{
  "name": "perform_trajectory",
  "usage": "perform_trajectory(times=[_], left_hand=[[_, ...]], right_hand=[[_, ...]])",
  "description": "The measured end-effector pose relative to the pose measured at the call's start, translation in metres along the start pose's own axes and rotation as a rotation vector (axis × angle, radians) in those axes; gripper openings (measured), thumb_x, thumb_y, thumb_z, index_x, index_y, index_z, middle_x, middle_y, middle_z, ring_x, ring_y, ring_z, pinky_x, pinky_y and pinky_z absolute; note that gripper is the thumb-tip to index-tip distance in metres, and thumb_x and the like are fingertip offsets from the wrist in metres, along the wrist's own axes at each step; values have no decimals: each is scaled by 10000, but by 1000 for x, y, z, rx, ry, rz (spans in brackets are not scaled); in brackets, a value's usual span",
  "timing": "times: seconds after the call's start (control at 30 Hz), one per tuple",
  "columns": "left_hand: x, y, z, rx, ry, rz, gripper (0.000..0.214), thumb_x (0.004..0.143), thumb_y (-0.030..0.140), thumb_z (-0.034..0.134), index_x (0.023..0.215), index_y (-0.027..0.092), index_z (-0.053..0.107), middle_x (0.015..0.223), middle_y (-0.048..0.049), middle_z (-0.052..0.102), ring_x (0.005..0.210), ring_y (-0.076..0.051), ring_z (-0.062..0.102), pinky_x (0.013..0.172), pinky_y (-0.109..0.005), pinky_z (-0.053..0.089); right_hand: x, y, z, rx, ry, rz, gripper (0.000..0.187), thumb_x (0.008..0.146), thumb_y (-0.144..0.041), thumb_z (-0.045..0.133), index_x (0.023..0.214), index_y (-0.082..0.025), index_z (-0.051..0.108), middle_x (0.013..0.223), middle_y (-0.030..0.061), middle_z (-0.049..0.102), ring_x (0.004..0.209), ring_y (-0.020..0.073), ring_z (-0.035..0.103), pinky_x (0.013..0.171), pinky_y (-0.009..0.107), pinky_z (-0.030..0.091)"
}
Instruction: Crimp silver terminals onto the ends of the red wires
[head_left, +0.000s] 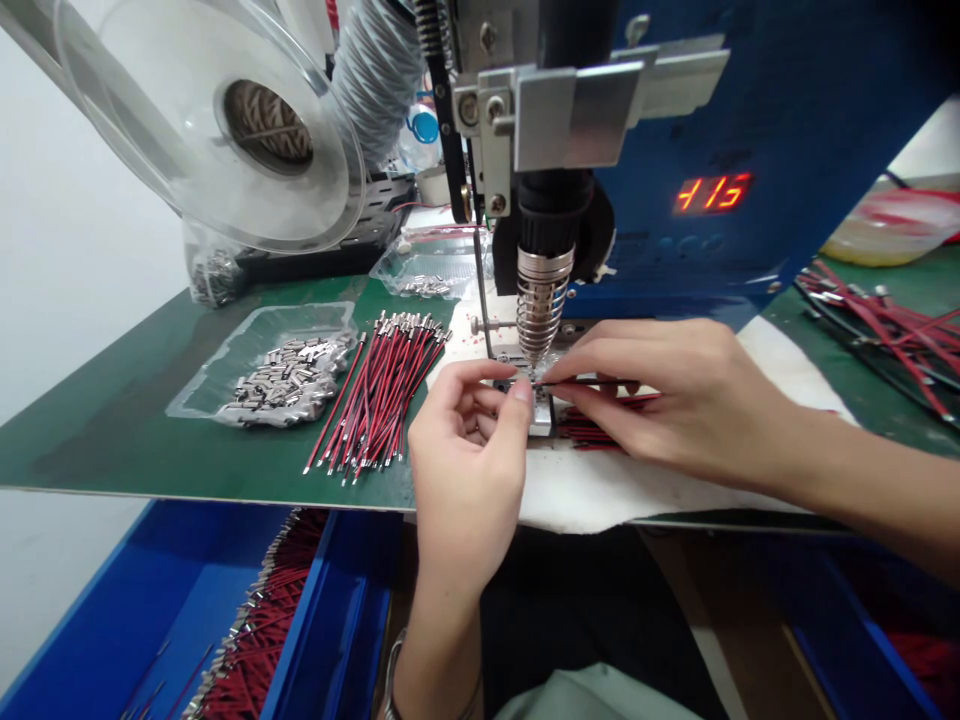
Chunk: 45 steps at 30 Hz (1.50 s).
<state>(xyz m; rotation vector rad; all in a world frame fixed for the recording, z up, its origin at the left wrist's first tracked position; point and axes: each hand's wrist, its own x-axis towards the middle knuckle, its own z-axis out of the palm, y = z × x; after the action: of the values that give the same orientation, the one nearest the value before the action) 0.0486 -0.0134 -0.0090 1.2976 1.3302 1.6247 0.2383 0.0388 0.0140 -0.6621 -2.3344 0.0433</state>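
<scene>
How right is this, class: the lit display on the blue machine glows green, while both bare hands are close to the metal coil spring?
One thing is wrong: the lit display on the blue machine glows red, not green, as the head view shows. The left hand and right hand are indeed close to the metal coil spring.

Numeric readout: red-lit rectangular digital display [713, 193] on blue flat-fronted machine housing [795, 110].
The display shows three slanted characters: the last two read "15"; the first is incompletely formed and resembles a "4". Small dark markings [731, 160] above the display are illegible.
</scene>
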Motion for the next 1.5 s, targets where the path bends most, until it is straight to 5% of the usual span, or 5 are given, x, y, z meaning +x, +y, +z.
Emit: perform_trajectory(times=[1.5], left_hand=[[1,1,1,-16,-7,-3,85,910,173,821,941,195,745,691,27,660,601,-94,576,577,-171,459]], right_hand=[[-1,3,0,-6,8,-8,196,1046,-128,644,1045,-204,825,971,69,849,786,211,787,673,322,595]])
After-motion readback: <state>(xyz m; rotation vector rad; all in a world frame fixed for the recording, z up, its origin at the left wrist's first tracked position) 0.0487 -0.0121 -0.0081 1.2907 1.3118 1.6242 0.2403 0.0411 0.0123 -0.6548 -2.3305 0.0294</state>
